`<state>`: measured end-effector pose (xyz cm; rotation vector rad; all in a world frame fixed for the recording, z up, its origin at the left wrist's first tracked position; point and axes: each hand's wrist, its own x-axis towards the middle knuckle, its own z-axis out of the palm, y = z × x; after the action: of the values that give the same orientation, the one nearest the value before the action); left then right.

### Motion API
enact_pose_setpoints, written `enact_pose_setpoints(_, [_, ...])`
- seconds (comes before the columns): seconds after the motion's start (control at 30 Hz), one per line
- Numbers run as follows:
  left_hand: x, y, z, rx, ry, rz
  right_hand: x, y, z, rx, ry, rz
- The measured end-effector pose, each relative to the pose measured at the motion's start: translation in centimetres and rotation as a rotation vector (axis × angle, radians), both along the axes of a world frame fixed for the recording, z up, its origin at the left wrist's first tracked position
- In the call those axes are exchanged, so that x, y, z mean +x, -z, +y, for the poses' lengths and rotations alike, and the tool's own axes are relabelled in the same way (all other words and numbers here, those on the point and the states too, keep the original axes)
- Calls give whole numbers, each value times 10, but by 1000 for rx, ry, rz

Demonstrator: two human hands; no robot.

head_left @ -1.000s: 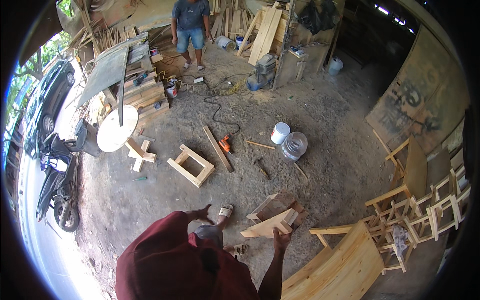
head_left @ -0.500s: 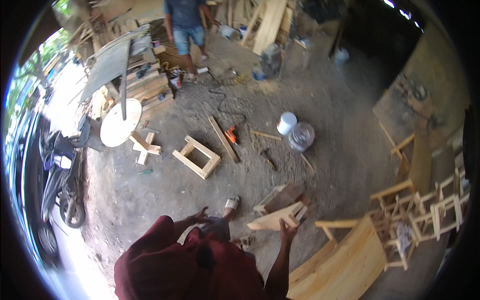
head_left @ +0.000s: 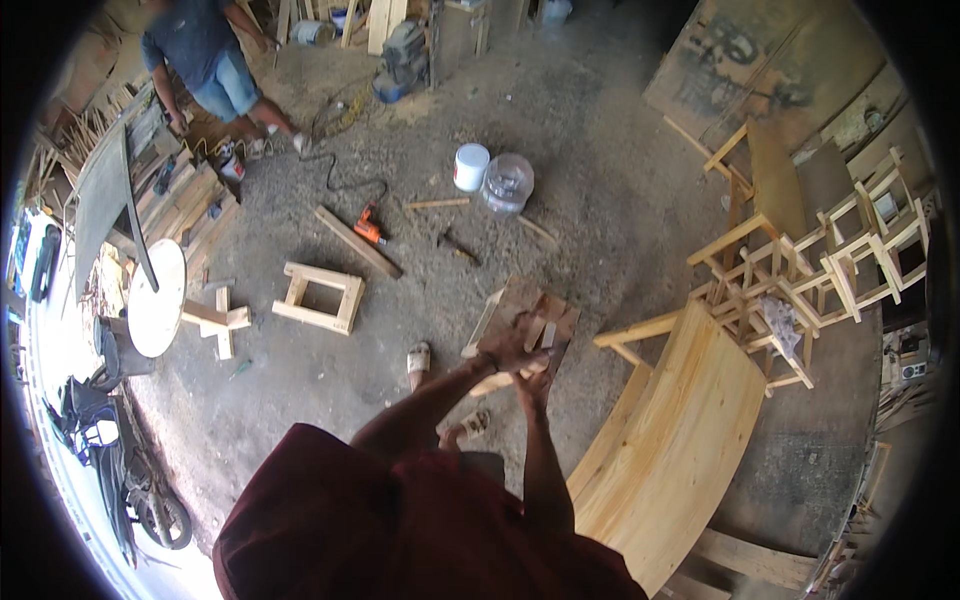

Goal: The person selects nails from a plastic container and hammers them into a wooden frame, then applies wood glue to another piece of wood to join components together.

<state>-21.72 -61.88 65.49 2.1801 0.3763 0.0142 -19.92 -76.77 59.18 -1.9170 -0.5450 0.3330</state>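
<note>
A wooden box-like piece (head_left: 562,322), with brown and pale boards, lies on the ground just ahead of me. My left hand (head_left: 515,345) reaches across it with its fingers stretched out. Close beside it, my right hand (head_left: 533,385) is at the near right edge of the same piece. The left hand's fingers partly cover the right hand's, so I cannot tell whether it grips anything. A slim pale strip shows by the fingertips, and what it belongs to is unclear.
Left of the hands lie a rectangular wooden frame (head_left: 347,310), a plank (head_left: 357,242) and an orange drill (head_left: 369,226). A hammer (head_left: 457,247), white bucket (head_left: 471,167) and clear container (head_left: 508,183) stand farther off. A wooden bench (head_left: 670,440) flanks my right. Another person (head_left: 205,60) stands far left.
My view has swung to the right. Both hands, apart before, have come together over the wooden box-like piece; the left hand crossed from beside my body. The other person shows nearer the left edge.
</note>
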Motion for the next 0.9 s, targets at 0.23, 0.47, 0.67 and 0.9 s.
enact_pose_setpoints(0.23, [28,-31,-25,-53,-39,247,-9,-7,13,129,198,-43])
enact_pose_setpoints(0.47, [34,2,-20,106,91,192,-29,2,27,157,353,-206])
enact_pose_setpoints(0.67, [27,-23,-4,73,152,282,-38,28,26,-138,457,76])
enact_pose_setpoints(0.9, [22,7,26,518,506,-24,-50,-22,-27,208,483,73])
